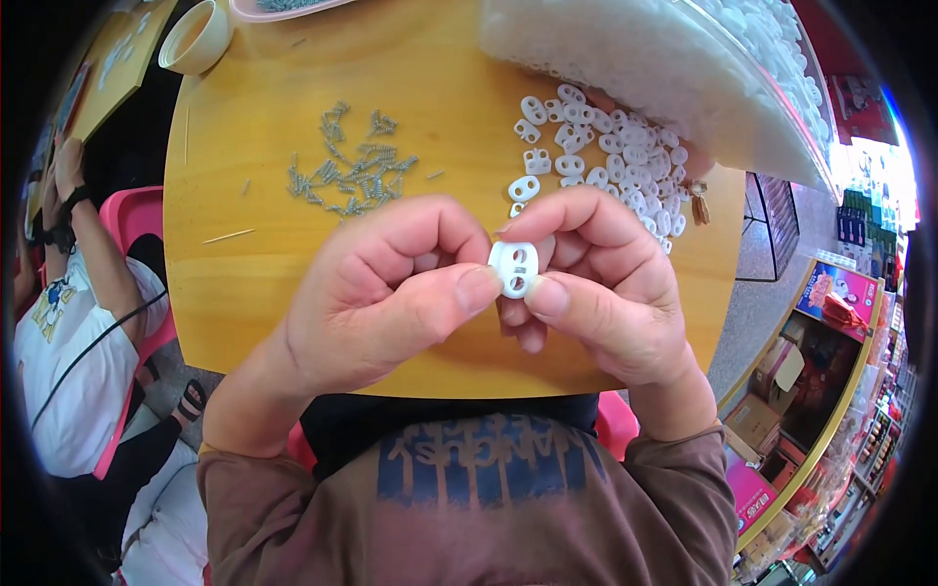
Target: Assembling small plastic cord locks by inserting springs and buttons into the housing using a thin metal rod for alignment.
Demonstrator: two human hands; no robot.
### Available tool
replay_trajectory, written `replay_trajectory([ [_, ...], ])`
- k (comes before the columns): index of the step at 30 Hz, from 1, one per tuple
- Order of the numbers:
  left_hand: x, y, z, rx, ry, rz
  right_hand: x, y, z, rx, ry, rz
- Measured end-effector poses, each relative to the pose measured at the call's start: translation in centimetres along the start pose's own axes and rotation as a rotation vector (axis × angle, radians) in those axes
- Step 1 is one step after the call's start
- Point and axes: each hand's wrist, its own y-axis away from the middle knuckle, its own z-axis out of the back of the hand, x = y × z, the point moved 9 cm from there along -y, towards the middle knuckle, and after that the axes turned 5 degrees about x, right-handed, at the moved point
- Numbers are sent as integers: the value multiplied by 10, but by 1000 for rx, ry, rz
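Observation:
Between my two hands, above the near part of the table, is a small white plastic cord lock (515,270) with two round holes. My left hand (401,283) pinches its left side with thumb and forefinger. On its right side the thumb and fingers of my right hand (601,283) grip it too. Something small and grey shows in its middle, too small to name. Beyond my left hand lies a loose pile of small metal springs (357,176). Past my right hand spreads a heap of similar white cord lock parts (635,161).
A large clear bag (625,59) of white parts covers the table's far right. On the wooden table (440,88) stand a white cup (195,39) and a pink-rimmed tray (283,12). A toothpick (229,236) lies left. Another person (88,322) sits at far left; shelves (811,371) stand right.

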Motion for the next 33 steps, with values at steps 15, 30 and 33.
replay_trajectory([
  [15, -22, 0, 12, -202, -881, -102, 21, 0, 8, -4, -69, 129],
  [30, 17, -1, -26, -49, -1955, -75, 49, 10, 25, 33, -351, 253],
  [33, 14, -8, -36, -30, -2093, -179, 56, 9, 33, -8, -255, 297],
])
